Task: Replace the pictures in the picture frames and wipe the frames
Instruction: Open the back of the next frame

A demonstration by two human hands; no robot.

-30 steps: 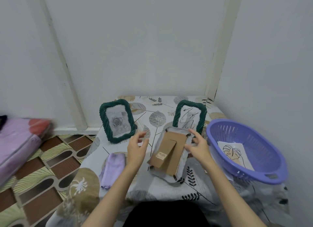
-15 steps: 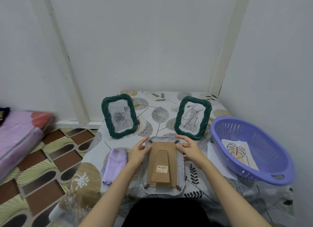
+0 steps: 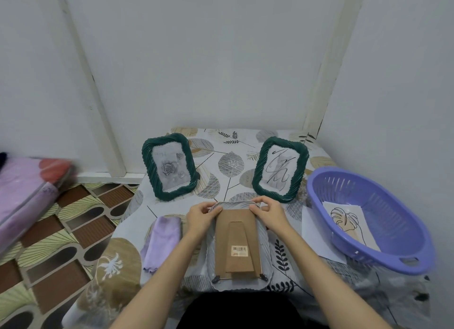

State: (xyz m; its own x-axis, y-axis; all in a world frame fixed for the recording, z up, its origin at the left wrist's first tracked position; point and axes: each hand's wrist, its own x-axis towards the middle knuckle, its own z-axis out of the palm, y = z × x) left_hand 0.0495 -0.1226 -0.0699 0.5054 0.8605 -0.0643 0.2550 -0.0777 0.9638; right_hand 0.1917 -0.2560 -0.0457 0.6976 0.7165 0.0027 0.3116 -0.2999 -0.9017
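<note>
A grey picture frame point(image 3: 265, 240) lies face down in front of me, its brown cardboard back point(image 3: 237, 233) and folded stand facing up. My left hand point(image 3: 200, 215) pinches the frame's top left corner and my right hand point(image 3: 267, 213) pinches its top right corner. Two green twisted frames stand upright behind: one with a rose picture point(image 3: 170, 167) at the left, one with a line drawing point(image 3: 280, 169) at the right. A lilac cloth point(image 3: 161, 240) lies left of the grey frame. A leaf drawing point(image 3: 344, 219) lies in the purple basket point(image 3: 403, 255).
The small table point(image 3: 231, 161) with a leaf-patterned cover stands in a corner, walls behind and to the right. A white sheet point(image 3: 314, 233) pokes out under the basket. A pink bundle point(image 3: 24, 193) sits on the patterned floor at the left.
The grey frame, earlier tilted with its stand raised, now lies flat and straight. Both hands moved to its top corners and curled onto them.
</note>
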